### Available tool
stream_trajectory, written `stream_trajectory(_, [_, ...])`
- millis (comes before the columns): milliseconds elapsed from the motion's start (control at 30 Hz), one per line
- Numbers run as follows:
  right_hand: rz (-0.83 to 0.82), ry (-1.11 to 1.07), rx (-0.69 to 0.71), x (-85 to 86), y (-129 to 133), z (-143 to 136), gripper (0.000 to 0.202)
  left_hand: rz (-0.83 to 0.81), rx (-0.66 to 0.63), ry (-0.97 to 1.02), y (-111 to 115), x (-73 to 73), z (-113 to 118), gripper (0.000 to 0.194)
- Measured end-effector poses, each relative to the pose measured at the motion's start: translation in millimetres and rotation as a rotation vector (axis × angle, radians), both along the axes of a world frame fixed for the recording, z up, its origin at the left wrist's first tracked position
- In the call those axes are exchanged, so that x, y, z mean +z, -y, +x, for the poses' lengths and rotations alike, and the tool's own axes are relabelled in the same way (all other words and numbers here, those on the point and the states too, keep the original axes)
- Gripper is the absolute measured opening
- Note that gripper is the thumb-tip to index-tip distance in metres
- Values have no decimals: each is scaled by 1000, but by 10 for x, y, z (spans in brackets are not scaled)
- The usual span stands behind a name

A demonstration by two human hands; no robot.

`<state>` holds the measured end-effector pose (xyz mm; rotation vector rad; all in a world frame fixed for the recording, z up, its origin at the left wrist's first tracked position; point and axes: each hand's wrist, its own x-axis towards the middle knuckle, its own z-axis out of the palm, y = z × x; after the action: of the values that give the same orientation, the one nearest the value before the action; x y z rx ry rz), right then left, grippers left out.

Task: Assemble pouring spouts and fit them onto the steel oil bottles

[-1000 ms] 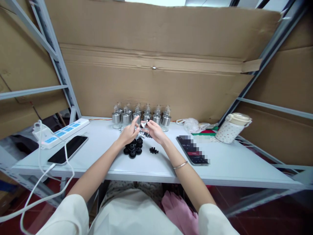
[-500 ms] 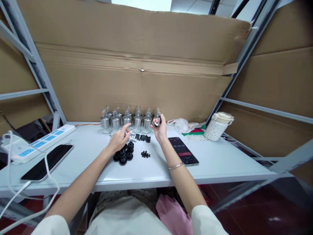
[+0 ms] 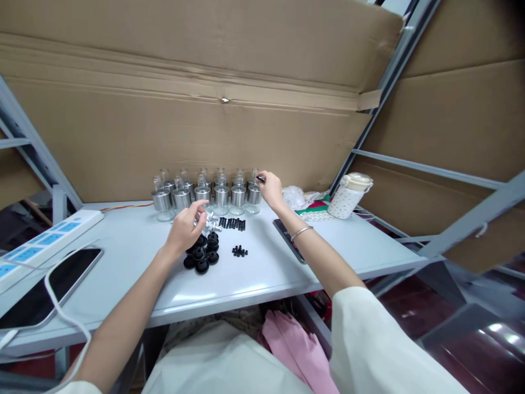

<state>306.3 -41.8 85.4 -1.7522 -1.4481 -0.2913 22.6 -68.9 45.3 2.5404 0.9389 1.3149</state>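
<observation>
My right hand (image 3: 271,189) pinches a small black part (image 3: 260,179) above the rightmost of several glass bottles with silver bands (image 3: 221,196), which stand in rows at the back. Over the left end of the small parts, my left hand (image 3: 186,227) hovers with its fingers apart and holds nothing. Below and beside it lie black round caps (image 3: 202,254). Clear and white pieces (image 3: 211,221) show just right of its fingers. Short black tubes (image 3: 232,224) lie in a row, and tiny black pieces (image 3: 240,251) form a small group nearer the front.
A phone (image 3: 289,239) lies under my right forearm. Another phone (image 3: 51,284) and a power strip (image 3: 41,246) with white cables are at the left. A plastic bag (image 3: 297,197) and a dotted cup (image 3: 346,198) stand at the back right. Cardboard (image 3: 164,131) rises behind.
The view has turned right. My right hand has turned over and moved to the rightmost bottle with the black part. My left hand's fingers have drawn in slightly.
</observation>
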Motion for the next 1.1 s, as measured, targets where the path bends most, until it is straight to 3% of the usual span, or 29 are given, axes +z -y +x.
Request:
stream_trajectory(233, [-295, 233, -80, 114, -59, 51, 23, 56, 17, 2, -28, -57, 6, 31])
stream_trajectory(433, [-169, 305, -42, 310, 319, -7, 23, 48, 25, 149, -42, -50, 23, 28])
stream_trajectory(533, [-43, 300, 34, 509, 636, -109, 20, 66, -5, 298, 157, 26, 94, 25])
stream_trajectory(667, [51, 212, 175, 685, 1104, -317, 16, -48, -40, 512, 687, -2, 243, 32])
stream_trajectory(767, [45, 186, 322, 620, 1429, -505, 12, -228, -88, 525, 1060, -178, 333, 51])
stream_trajectory(867, [1, 184, 490, 421, 1662, -695, 7, -382, -193, 436, 1258, -374, 372, 74])
stream_trajectory(967, [-50, 178, 582, 228, 1772, -855, 5, -522, -241, 357, 1298, -490, 374, 86])
stream_trajectory(1100, [-28, 124, 632, 122, 1799, -975, 6, -585, -225, 314, 1259, -545, 358, 81])
